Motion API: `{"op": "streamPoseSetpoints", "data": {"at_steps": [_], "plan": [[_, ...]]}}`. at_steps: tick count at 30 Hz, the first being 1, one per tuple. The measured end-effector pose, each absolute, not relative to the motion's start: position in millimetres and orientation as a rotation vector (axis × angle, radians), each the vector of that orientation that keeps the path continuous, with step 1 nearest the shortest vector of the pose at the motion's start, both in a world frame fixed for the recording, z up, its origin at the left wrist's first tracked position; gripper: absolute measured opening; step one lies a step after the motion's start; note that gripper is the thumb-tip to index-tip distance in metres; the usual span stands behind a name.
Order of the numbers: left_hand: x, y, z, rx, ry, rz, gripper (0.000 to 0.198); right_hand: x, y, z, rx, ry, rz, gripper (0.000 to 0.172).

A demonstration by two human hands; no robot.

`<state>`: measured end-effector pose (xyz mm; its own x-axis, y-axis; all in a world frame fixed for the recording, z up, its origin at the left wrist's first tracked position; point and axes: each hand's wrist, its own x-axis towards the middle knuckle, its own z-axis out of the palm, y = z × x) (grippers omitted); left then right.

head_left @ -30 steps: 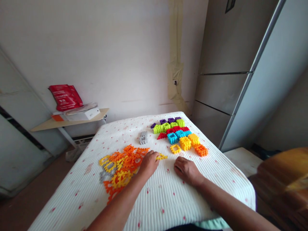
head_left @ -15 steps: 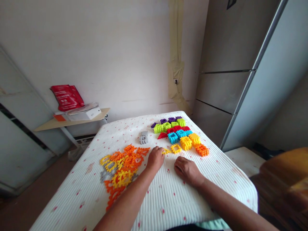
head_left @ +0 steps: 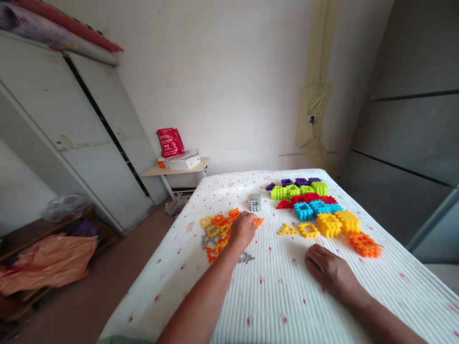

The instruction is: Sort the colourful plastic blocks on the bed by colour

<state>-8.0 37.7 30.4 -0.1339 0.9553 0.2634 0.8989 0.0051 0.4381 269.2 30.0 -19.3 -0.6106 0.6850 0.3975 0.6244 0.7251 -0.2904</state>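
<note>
Left hand: the left hand [head_left: 244, 232] is over the right part of the pile, fingers bent downward; an orange piece [head_left: 258, 222] shows just beyond them, and whether they pinch it I cannot tell.
Right hand: the right hand [head_left: 332, 272] rests on the cloth, fingers curled in and close together; whether anything is inside I cannot tell.
Pile: loose orange, yellow and grey pieces [head_left: 219, 220] lie overlapping on the surface [head_left: 279, 306], partly hidden by the left hand and forearm.
Grey triangle: the grey triangle [head_left: 246, 258] lies flat just right of the left forearm.
Yellow pieces: a triangle [head_left: 289, 230] lies flat just beside a square frame [head_left: 309, 230], both between the hands and beyond the right one; yellow stacks [head_left: 329, 225] stand to the right.
Orange stack: the orange stack [head_left: 366, 245] is at the near right end.
Rows behind: blue stacks [head_left: 304, 211], then red [head_left: 310, 198], green [head_left: 290, 192] and purple [head_left: 301, 182] pieces farthest back.
Grey stack: the grey stack [head_left: 255, 203] stands apart, beyond the left hand.
Cloth: white, ribbed, with pink-red spots.
Side table: a red bag [head_left: 170, 142] and a white box [head_left: 184, 163] are on the side table [head_left: 152, 171].
</note>
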Motion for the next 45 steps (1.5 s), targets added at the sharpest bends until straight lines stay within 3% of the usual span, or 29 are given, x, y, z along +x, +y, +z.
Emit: {"op": "streamPoseSetpoints", "data": {"at_steps": [8, 22, 30, 38, 42, 45], "plan": [[-171, 14, 39, 1.532, 2.478, 0.750, 0.023, 267, 30, -18, -1.012, -2.400, 0.184, 0.034], [-188, 7, 8, 1.433, 2.369, 0.985, 0.037, 267, 31, -19, -1.022, -2.420, 0.167, 0.031], [-117, -7, 30, 1.707, 2.289, 1.218, 0.049, 264, 26, -10, -1.082, -2.455, 0.109, 0.029], [28, -12, 3, 2.050, 1.834, 0.908, 0.050, 262, 25, -7, -1.094, -2.442, 0.110, 0.030], [43, -9, -8, 2.143, 1.816, 0.839, 0.048, 262, 25, -9, -1.124, -2.431, 0.134, 0.026], [33, -10, -8, 2.079, 1.814, 0.983, 0.041, 257, 22, -6, -1.207, -2.363, 0.211, 0.016]]}}
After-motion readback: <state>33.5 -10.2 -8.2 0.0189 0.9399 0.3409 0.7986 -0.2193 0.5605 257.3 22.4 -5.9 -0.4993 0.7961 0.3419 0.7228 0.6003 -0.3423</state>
